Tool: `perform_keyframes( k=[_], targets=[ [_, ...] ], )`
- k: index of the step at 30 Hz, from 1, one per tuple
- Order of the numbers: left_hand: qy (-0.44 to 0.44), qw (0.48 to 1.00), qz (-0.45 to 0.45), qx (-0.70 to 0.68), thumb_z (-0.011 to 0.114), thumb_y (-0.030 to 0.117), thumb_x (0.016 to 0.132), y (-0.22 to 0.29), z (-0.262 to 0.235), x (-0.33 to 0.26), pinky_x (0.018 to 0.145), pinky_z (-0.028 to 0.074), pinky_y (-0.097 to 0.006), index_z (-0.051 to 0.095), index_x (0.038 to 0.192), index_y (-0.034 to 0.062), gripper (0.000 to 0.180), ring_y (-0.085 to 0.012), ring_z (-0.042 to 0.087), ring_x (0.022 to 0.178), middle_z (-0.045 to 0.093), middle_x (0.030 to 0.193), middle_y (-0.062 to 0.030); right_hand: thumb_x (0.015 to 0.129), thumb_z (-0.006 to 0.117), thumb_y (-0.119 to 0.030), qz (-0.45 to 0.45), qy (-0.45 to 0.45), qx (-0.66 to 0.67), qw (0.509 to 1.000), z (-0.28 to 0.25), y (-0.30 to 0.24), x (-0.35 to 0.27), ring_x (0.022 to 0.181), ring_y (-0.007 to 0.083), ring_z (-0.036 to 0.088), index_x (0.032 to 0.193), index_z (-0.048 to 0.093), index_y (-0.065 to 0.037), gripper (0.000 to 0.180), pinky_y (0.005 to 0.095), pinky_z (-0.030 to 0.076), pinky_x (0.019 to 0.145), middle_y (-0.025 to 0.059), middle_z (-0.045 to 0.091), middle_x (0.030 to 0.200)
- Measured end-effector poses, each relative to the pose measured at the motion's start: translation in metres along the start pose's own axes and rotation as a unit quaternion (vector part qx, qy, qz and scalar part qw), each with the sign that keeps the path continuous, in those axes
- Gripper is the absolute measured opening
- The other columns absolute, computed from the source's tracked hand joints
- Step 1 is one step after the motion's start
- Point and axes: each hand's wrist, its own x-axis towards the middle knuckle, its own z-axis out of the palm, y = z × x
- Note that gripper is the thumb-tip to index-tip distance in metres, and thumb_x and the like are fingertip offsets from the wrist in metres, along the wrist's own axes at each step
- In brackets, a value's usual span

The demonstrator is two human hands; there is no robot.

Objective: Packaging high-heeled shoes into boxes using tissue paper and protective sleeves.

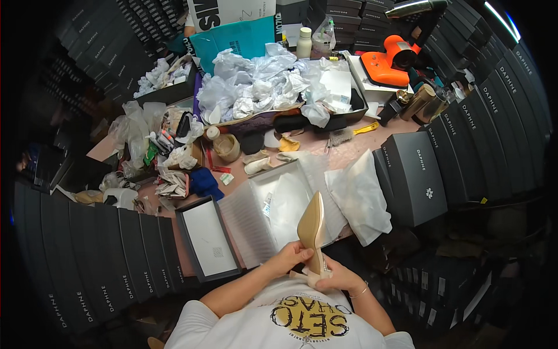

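Smooth shoe [313, 225] — perhaps glossy, matt boxes [411, 185]

Stacked dark boxes [107, 250], a high-heeled shoe [313, 227], plus a brush [343, 136] and crumpled paper [250, 87] on the tabletop [372, 139] suggest a shoe stockroom or workshop.

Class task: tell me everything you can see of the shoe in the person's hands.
The shoe is pale beige and pointed, its smooth tan sole facing the camera, with a shinier, paler edge. It is held before the white shirt, toe pointing away from the person. The left hand grips the sole's middle, thumb on it; the right hand holds the heel end, partly hiding it. Most of the upper is out of sight.
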Motion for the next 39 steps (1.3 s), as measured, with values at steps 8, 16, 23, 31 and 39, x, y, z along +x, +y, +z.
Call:
perform_keyframes(
  k=[8,16,23,31,39],
  targets=[
    [0.269,0.723,0.055,0.634,0.055,0.018,0.086,0.04,-0.143,0.129,0.074,0.047,-0.051,0.054,0.114,0.0035,0.031,-0.0402,0.062,0.085,0.065,0.089,-0.022,0.065,0.079,-0.026,0.042,0.069,0.063,0.995,-0.026,-0.013,-0.045,0.109,0.0161,0.053,0.14,0.033,0.002,0.092,0.0282,0.042,0.094,0.0086,0.054,0.119],
    [0.348,0.797,0.139,0.474,0.062,0.02,0.086,0.07,-0.1,0.078,0.062,0.048,-0.037,0.06,0.085,0.001,0.019,-0.0271,0.063,0.066,0.064,0.074,-0.0142,0.069,0.077,-0.028,-0.006,0.092,0.017,0.996,-0.016,-0.031,-0.046,0.106,0.0193,0.055,0.139,0.031,0.003,0.09,0.0305,0.043,0.093,0.0132,0.057,0.114],
    [0.243,0.833,0.34,0.363,0.063,0.0,0.074,0.109,-0.023,-0.038,0.067,0.047,-0.03,0.058,0.078,0.0016,0.007,-0.0163,0.058,0.072,0.06,0.085,-0.0081,0.072,0.076,-0.033,0.007,-0.136,0.209,0.968,0.015,-0.081,-0.013,0.102,0.0233,0.058,0.143,0.019,0.0,0.097,0.0338,0.051,0.082,0.0192,0.057,0.112],
    [0.297,0.717,0.192,0.601,0.051,-0.003,0.075,0.04,-0.051,-0.107,0.081,0.05,-0.043,0.061,0.114,0.0073,0.041,-0.0358,0.061,0.092,0.043,0.132,-0.0181,0.087,0.056,-0.045,-0.049,-0.129,0.318,0.938,0.018,-0.011,0.036,0.069,0.0253,0.061,0.136,0.033,-0.001,0.069,0.0253,0.048,0.044,0.0199,0.057,0.11],
    [0.265,0.752,0.314,0.515,0.052,-0.002,0.077,0.054,-0.028,-0.092,0.083,0.051,-0.034,0.056,0.12,-0.0013,0.043,-0.0328,0.06,0.103,0.052,0.128,-0.0209,0.081,0.065,-0.046,-0.062,-0.228,0.355,0.905,0.034,0.003,0.026,0.069,0.0253,0.061,0.138,0.032,0.001,0.081,0.0248,0.048,0.045,0.0236,0.055,0.112]
  ],
)
